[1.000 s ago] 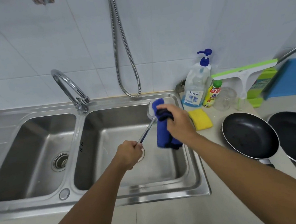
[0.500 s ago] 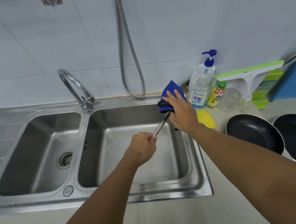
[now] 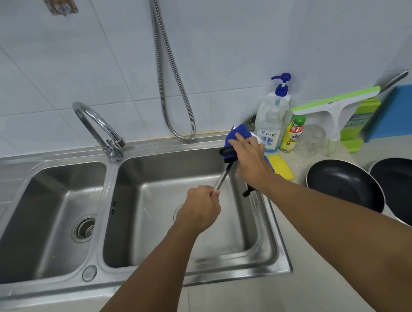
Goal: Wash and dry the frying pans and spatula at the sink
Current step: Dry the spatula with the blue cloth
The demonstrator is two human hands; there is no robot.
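I am watching the right hand (image 3: 249,159) sliding its gripped blue cloth (image 3: 238,132) from mid-shaft up over the head of the spatula (image 3: 223,176), centre right above the right basin (image 3: 176,170), the left hand (image 3: 200,208) gripping the handle, so drying is probably nearing its end.

The double sink (image 3: 126,276) and tap (image 3: 93,124) are shiny steel, the spatula handle (image 3: 223,176) brushed metal – the blue cloth (image 3: 238,132) soft microfibre, both frying pans (image 3: 341,183) matt black – the hose (image 3: 165,59) ribbed chrome.

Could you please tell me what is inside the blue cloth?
The spatula goes into the blue cloth under the right hand; only its handle shows, its head is covered.
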